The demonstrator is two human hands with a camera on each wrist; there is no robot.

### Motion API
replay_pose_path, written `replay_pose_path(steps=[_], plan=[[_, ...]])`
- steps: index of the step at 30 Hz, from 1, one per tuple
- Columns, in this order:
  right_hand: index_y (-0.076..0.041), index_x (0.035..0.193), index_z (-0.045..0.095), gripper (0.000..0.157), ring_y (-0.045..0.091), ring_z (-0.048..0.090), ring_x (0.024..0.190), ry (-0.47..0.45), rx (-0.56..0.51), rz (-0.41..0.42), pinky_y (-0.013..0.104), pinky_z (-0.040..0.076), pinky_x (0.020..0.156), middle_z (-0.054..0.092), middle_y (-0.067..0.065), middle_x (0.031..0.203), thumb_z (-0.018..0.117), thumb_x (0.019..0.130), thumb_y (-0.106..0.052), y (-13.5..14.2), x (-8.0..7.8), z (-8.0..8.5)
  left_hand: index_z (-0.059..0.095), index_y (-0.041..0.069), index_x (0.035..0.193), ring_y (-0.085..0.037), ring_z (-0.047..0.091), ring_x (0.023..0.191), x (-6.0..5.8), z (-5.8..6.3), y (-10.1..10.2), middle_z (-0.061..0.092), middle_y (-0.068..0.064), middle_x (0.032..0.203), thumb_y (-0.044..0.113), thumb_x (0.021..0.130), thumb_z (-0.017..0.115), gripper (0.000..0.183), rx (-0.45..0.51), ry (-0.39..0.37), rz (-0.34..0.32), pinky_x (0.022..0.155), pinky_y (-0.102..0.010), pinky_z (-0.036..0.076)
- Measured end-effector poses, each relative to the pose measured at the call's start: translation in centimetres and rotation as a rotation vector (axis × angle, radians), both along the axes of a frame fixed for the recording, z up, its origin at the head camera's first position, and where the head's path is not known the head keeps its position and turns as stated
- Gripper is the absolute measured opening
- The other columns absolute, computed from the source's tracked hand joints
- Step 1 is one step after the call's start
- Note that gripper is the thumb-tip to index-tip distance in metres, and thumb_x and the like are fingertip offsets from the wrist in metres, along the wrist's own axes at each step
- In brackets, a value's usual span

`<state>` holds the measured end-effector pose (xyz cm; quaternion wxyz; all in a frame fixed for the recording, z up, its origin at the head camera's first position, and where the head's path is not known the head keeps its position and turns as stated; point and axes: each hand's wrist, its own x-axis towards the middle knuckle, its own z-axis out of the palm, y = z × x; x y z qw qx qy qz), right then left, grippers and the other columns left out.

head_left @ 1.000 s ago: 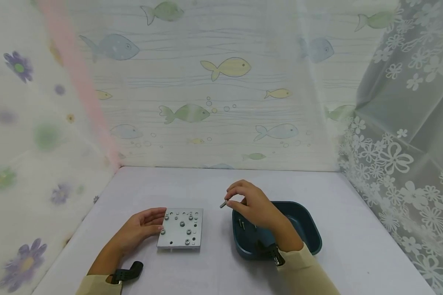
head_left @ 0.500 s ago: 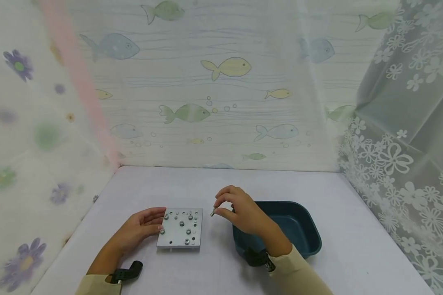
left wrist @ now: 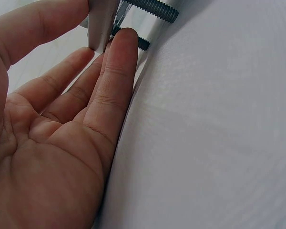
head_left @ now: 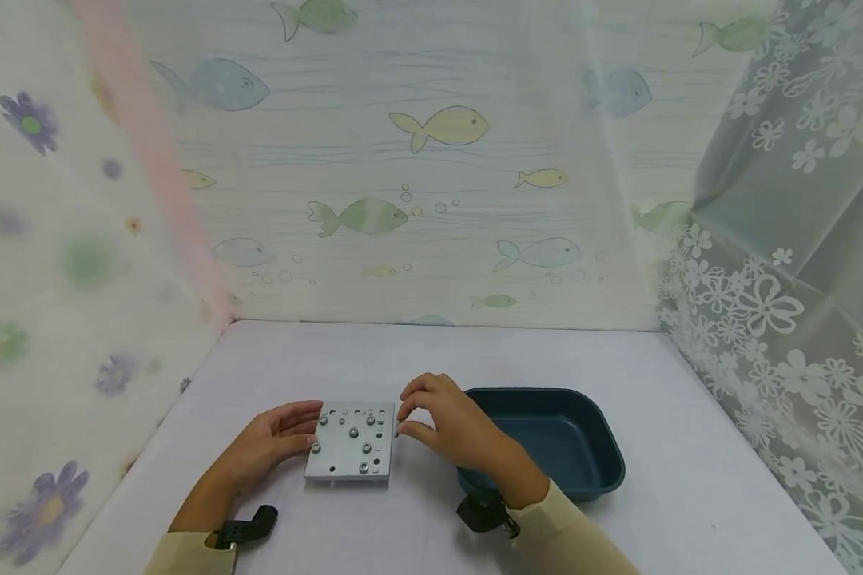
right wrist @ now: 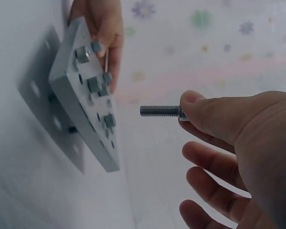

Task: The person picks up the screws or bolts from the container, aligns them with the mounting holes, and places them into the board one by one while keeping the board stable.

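Note:
A silver metal plate point(head_left: 345, 459) with several holes and socket-head bolts stands on the white table left of centre. My left hand point(head_left: 269, 443) holds it at its left edge, thumb near the top and fingers at the side. Threaded bolt ends point(left wrist: 157, 10) stick out under the plate, close by the fingertips in the left wrist view. Just off the plate's right edge, my right hand point(head_left: 449, 419) pinches a bolt point(right wrist: 159, 110) by its head between thumb and index finger. Its thread points toward the plate, and the other fingers are spread loosely.
A dark blue tray point(head_left: 611, 463) stands to the right, partly behind my right forearm. Black wrist straps point(head_left: 248, 527) sit on both wrists. A fish-patterned curtain point(head_left: 446, 279) hangs along the table's back edge, with more curtains at the sides.
My right hand has carried the bolt leftward from over the tray to the plate's right side, and the bolt's tip has turned downward. My left hand and the plate stay put.

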<state>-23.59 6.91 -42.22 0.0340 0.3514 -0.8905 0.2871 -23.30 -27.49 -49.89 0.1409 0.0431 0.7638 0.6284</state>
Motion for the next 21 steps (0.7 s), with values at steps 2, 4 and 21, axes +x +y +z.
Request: replay_pose_path(steps=[2, 4, 21], plan=[[-0.03, 0.098, 0.072, 0.007, 0.011, 0.051, 0.118, 0.007, 0.018, -0.006, 0.03, 0.053, 0.096, 0.061, -0.009, 0.129, 0.074, 0.097, -0.036, -0.3, 0.1, -0.2, 0.05, 0.013, 0.152, -0.029, 0.054, 0.141, 0.0, 0.0, 0.0, 0.051, -0.014, 0.156, 0.021, 0.089, 0.082, 0.072, -0.003, 0.001, -0.001, 0.101, -0.024, 0.056], [-0.03, 0.098, 0.072, 0.007, 0.011, 0.051, 0.118, 0.012, 0.033, -0.009, 0.029, 0.053, 0.095, 0.061, -0.009, 0.128, 0.074, 0.097, -0.037, -0.6, 0.2, -0.3, 0.05, 0.012, 0.152, -0.029, 0.055, 0.14, 0.0, 0.0, 0.0, 0.051, -0.014, 0.156, 0.021, 0.089, 0.082, 0.071, -0.002, 0.001, 0.0, 0.101, -0.024, 0.056], [-0.029, 0.098, 0.076, 0.008, 0.012, 0.053, 0.12, 0.053, 0.098, -0.012, 0.028, 0.053, 0.099, 0.061, -0.01, 0.127, 0.076, 0.095, -0.037, -2.7, 1.3, -1.3, 0.049, 0.012, 0.152, -0.03, 0.053, 0.142, -0.2, -0.1, -0.1, 0.051, -0.015, 0.156, 0.021, 0.088, 0.083, 0.073, -0.002, 0.009, -0.009, 0.102, -0.023, 0.054]])
